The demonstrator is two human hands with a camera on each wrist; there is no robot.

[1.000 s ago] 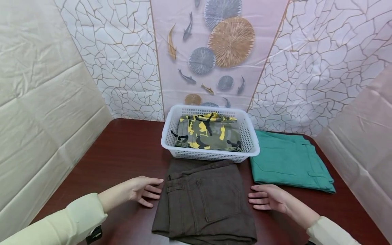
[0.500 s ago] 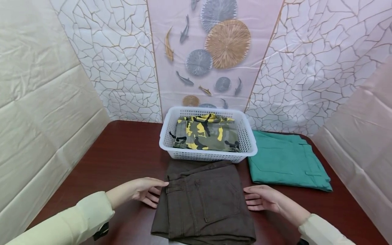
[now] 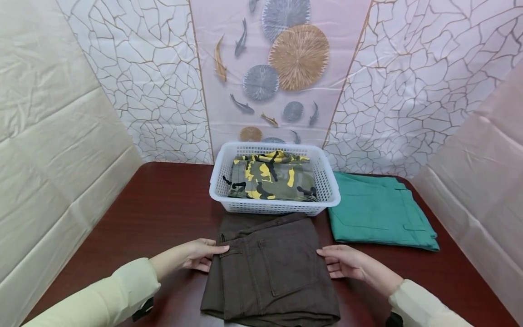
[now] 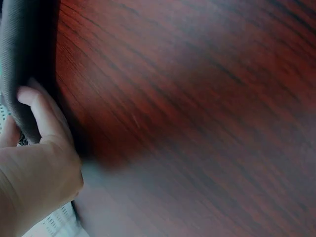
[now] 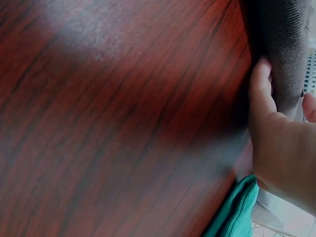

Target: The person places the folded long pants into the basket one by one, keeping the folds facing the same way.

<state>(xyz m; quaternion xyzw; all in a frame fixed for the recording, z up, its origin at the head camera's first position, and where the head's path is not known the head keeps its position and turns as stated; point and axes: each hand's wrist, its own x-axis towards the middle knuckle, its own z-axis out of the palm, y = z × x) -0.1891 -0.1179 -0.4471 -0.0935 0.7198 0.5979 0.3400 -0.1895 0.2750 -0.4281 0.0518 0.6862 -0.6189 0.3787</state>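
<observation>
Folded dark brown trousers [image 3: 282, 272] lie on the table in front of the basket, a pocket facing up. At their left edge my left hand [image 3: 198, 255] grips the fold, thumb on top beside the waistband and fingers tucked along the underside. My right hand [image 3: 345, 262] holds the opposite edge in the same way, its thumb on the cloth. In the left wrist view, the fingers [image 4: 47, 116] curl at the lower edge of the brown fabric [image 4: 15, 49]. The right wrist view has the other hand's fingers [image 5: 261, 89] slipping beneath the trousers [image 5: 286, 44].
Just beyond the trousers stands a white perforated plastic basket [image 3: 273, 206] with folded yellow-and-grey camouflage garments [image 3: 273, 179] in it. Folded green trousers [image 3: 376, 211] lie to its right. Cloth walls [image 3: 45, 113] border the dark red wooden table [image 3: 163, 204] at the back and sides.
Both hands have moved inward from beside the brown trousers and taken hold of their left and right edges. The trousers stay flat in place; the view has shifted slightly.
</observation>
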